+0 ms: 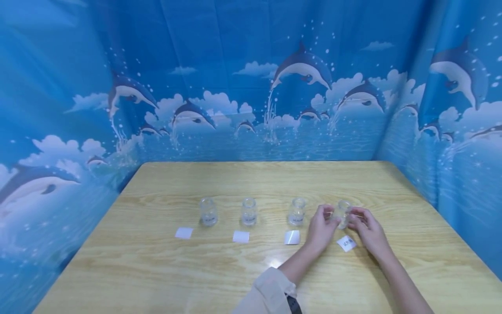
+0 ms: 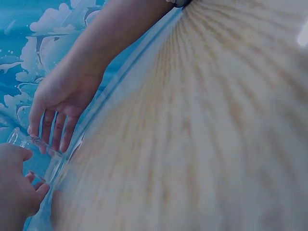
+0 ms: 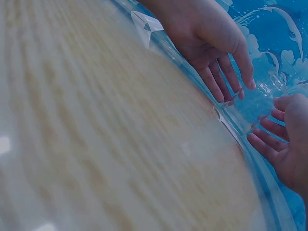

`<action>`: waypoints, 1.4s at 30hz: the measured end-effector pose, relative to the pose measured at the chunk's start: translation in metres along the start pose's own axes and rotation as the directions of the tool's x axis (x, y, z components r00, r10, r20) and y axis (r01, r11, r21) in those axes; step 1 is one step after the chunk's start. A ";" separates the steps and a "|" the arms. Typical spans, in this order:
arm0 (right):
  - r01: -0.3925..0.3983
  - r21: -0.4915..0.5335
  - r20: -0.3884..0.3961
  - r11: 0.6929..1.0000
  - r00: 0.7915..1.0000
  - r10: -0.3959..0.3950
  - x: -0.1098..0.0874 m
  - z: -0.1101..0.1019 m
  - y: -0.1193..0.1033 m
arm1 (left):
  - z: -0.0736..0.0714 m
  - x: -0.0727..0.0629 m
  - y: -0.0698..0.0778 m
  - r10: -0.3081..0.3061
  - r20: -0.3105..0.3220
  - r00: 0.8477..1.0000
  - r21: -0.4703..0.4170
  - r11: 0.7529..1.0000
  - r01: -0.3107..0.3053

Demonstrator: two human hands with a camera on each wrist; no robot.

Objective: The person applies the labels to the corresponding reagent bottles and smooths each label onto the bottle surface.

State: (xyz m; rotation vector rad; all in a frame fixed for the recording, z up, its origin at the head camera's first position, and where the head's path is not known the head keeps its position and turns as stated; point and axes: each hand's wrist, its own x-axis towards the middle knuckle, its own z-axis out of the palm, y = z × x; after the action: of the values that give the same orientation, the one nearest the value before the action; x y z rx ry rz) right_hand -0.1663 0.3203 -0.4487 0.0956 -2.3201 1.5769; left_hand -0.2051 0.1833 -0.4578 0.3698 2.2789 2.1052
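A clear glass jar (image 1: 343, 213) stands between both hands at the right end of a row of jars, leaning slightly. The left hand (image 1: 322, 229) holds it from the left, thumb toward the near side. From the right, the fingertips of the right hand (image 1: 368, 231) hold the same jar. In the left wrist view the glass jar (image 2: 41, 159) shows between the left hand (image 2: 17, 185) and the right hand (image 2: 65, 94). Just in front of the jar lies a white card (image 1: 346, 243) with dark writing.
Three more glass jars with dark print near their bases, a left one (image 1: 208, 212), a middle one (image 1: 249, 212) and a right one (image 1: 296, 212), stand along the wooden table (image 1: 164, 279). White cards (image 1: 241, 237) lie before them. A dolphin-print curtain (image 1: 251, 78) surrounds the table.
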 end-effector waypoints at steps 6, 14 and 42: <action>0.019 -0.118 -0.041 0.993 0.999 -0.024 -0.004 -0.014 -0.003 | -0.004 -0.010 -0.001 0.031 0.007 1.000 0.125 0.992 -0.031; 0.079 -0.351 0.157 0.933 0.987 -0.024 -0.013 -0.034 -0.001 | -0.014 -0.029 -0.002 0.124 0.140 0.982 0.467 0.867 -0.176; 0.208 -0.441 0.344 0.873 0.938 -0.049 -0.015 -0.027 0.000 | -0.018 -0.036 -0.009 0.291 0.257 0.921 0.718 0.581 -0.384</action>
State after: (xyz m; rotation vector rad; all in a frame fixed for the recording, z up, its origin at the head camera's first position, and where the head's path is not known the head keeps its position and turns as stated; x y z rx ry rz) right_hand -0.1459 0.3434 -0.4444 0.4113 -2.8166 0.9436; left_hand -0.1749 0.1589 -0.4702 0.9773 3.1031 0.9914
